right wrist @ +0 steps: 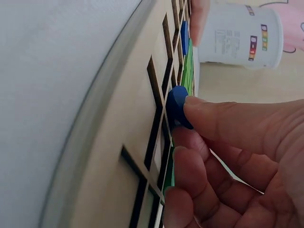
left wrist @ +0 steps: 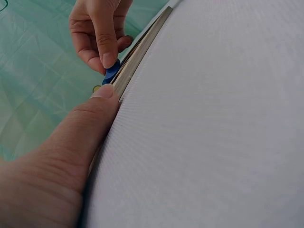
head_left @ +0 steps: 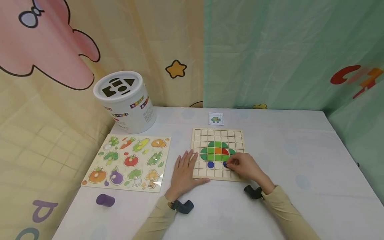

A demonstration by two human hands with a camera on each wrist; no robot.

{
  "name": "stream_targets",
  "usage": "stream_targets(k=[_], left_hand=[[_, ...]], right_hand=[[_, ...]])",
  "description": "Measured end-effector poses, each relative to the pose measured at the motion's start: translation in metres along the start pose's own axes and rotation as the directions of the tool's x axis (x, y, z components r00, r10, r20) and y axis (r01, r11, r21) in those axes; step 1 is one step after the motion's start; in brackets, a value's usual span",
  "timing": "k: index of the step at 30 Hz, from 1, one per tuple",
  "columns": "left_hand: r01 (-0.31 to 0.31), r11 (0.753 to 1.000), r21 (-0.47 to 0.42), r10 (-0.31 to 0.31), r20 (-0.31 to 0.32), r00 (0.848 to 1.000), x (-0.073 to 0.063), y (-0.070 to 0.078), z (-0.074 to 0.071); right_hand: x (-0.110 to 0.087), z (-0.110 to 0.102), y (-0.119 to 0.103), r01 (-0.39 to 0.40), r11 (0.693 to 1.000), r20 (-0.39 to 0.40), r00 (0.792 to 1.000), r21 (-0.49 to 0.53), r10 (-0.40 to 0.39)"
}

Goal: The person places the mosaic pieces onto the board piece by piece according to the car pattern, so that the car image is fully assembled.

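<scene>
A wooden grid board (head_left: 199, 172) lies on the table with green, orange and red pieces (head_left: 214, 150) set in its squares. One blue round piece (head_left: 211, 164) sits below them. My right hand (head_left: 246, 166) pinches a second blue round piece (right wrist: 176, 105) between thumb and fingers, tilted against a square near the first one. With straight, spread fingers my left hand (head_left: 185, 171) rests on the board's left edge, and its thumb (left wrist: 92, 111) lies along the front edge. A small pattern card (head_left: 216, 119) lies behind the board.
A vegetable puzzle board (head_left: 138, 180) lies to the left. Behind it stands a white bucket (head_left: 132, 115) with shape holes in its lid. A purple cylinder (head_left: 105, 200) lies near the front left. Curtains (head_left: 270, 50) hang behind the table.
</scene>
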State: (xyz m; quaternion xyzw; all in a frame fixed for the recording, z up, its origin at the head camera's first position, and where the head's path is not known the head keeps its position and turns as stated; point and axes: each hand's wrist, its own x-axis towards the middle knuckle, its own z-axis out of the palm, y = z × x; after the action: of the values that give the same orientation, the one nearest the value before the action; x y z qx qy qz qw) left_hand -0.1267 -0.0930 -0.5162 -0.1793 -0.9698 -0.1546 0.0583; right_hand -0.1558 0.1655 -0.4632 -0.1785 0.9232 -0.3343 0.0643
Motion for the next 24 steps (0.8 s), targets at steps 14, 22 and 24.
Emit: stream_targets(k=[14, 22, 24], left_hand=[[-0.005, 1.000, -0.008, 0.005, -0.012, 1.000, 0.0000, -0.0004, 0.0012], [0.003, 1.000, -0.005, -0.003, 0.004, 1.000, -0.0006, 0.0012, -0.0010], [0.003, 1.000, -0.003, -0.003, 0.002, 1.000, -0.0008, 0.0010, -0.0009]], right_hand=[[0.0014, -0.0003, -0.0002, -0.029, 0.999, 0.016, 0.999, 0.016, 0.028], [0.0017, -0.0021, 0.0046, -0.011, 1.000, 0.028, 1.000, 0.013, 0.010], [0.0021, -0.0020, 0.0050, -0.001, 1.000, 0.035, 0.999, 0.010, 0.000]])
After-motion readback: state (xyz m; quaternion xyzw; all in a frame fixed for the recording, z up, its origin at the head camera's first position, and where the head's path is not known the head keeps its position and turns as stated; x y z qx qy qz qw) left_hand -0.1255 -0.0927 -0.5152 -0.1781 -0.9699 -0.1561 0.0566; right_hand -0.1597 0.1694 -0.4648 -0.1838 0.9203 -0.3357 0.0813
